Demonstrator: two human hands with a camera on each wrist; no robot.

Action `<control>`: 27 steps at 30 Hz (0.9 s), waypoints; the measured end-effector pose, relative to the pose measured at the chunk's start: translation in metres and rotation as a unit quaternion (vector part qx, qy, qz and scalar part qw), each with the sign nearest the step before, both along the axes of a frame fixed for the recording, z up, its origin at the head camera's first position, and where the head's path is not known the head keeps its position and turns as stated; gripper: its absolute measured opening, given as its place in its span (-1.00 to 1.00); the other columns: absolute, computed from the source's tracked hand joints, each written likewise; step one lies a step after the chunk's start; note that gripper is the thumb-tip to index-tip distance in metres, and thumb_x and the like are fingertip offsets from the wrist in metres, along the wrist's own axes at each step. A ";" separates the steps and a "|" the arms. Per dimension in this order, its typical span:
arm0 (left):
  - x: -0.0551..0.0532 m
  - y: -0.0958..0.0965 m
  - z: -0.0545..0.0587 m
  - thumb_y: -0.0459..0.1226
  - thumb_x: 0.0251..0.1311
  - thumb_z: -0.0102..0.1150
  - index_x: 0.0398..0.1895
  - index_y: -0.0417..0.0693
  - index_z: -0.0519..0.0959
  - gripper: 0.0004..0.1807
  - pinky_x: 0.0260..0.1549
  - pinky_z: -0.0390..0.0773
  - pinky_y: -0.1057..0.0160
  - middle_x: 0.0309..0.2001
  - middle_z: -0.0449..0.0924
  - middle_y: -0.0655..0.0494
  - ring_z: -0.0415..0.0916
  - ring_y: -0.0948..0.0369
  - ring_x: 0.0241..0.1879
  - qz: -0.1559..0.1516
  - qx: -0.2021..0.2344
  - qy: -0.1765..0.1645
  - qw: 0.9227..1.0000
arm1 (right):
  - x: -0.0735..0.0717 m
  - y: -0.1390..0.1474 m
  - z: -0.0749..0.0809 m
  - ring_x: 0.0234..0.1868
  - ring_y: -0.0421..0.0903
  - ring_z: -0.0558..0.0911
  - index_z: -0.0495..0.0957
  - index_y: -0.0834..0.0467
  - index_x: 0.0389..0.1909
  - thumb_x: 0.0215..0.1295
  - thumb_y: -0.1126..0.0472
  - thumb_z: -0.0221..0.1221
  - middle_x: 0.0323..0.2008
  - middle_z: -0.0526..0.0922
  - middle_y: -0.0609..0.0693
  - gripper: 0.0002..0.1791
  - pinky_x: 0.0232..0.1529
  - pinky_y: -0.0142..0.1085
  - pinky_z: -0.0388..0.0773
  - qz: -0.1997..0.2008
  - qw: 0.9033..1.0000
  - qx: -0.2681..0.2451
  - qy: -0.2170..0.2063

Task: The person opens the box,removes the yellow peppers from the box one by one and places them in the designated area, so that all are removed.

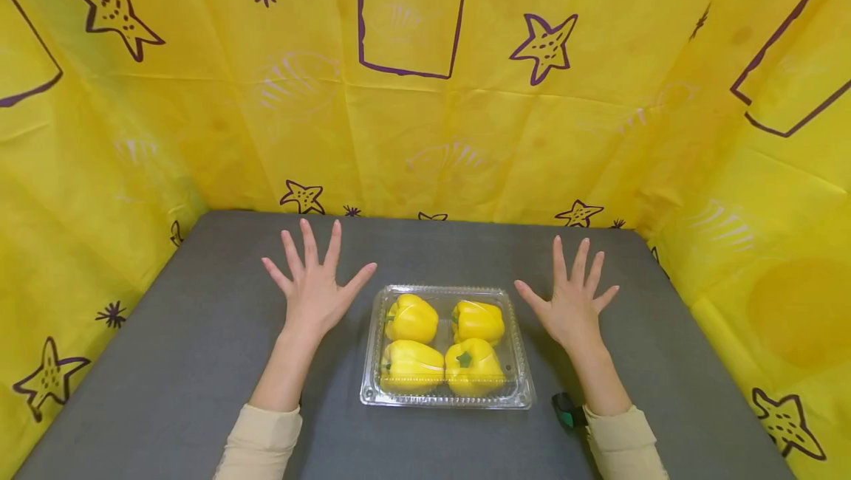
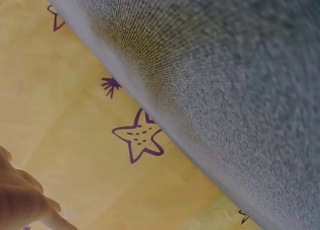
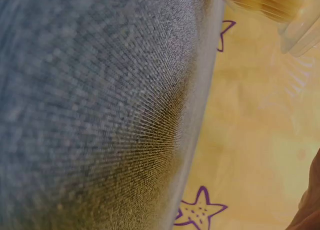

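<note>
A clear plastic box [image 1: 448, 400] with a see-through ribbed lid stands on the grey table, and several yellow bell peppers [image 1: 412, 367] lie inside it. To its left my left hand [image 1: 314, 295] is spread with straight fingers, apart from the box. My right hand [image 1: 572, 306] is likewise spread on the other side, holding nothing. The left wrist view catches only part of the left hand [image 2: 22, 200] in its lower corner. In the right wrist view a sliver of the right hand [image 3: 307, 205] shows, with part of the box [image 3: 300, 37] at the upper right.
The grey table [image 1: 179, 332] has a yellow cloth [image 1: 425, 118] with starfish drawings hanging behind it and at both sides. A dark strap with a green patch [image 1: 567, 412] sits at my right wrist.
</note>
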State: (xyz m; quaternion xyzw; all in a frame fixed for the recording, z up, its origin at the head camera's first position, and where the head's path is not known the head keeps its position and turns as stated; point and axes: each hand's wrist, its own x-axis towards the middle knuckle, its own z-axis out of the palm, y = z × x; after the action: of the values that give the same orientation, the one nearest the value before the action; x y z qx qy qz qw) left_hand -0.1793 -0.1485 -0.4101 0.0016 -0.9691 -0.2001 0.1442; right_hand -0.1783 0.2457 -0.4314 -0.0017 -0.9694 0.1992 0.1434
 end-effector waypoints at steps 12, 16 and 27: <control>0.006 -0.002 0.002 0.43 0.15 -0.09 0.56 0.30 -0.34 0.07 0.21 -0.67 -0.35 0.51 -0.69 0.03 -0.78 -0.03 0.45 -0.040 0.078 0.001 0.996 | 0.003 0.003 0.003 0.49 0.26 -0.39 -0.38 -0.09 0.56 0.21 -0.34 0.16 0.54 -0.47 0.09 0.15 0.17 0.52 -0.15 0.016 0.995 -0.096 0.018; 0.007 -0.002 0.003 0.39 0.15 -0.01 0.56 0.30 -0.36 0.09 0.26 -0.62 -0.31 0.53 -0.64 0.02 -0.68 -0.03 0.48 -0.051 0.120 0.003 0.991 | 0.005 0.004 0.003 0.48 0.31 -0.36 -0.36 0.00 0.56 0.23 -0.26 0.20 0.53 -0.42 0.19 0.15 0.20 0.50 -0.15 0.031 0.990 -0.139 0.016; 0.010 -0.002 0.007 0.22 0.10 0.26 0.57 0.26 -0.26 0.14 0.24 -0.09 -0.46 0.56 -0.44 0.20 -0.33 -0.09 0.51 -0.071 0.247 -0.001 0.966 | 0.008 0.006 0.004 0.46 0.34 -0.15 -0.28 0.14 0.55 0.22 -0.13 0.28 0.53 -0.23 0.22 0.14 0.29 0.37 -0.06 0.037 0.977 -0.208 0.010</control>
State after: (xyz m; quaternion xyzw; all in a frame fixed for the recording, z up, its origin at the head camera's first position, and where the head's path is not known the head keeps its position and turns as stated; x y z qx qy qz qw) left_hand -0.1697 -0.1503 -0.4034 -0.0318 -0.8874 -0.4430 0.1237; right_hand -0.1703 0.2516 -0.4269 0.0066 -0.9046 0.4018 0.1421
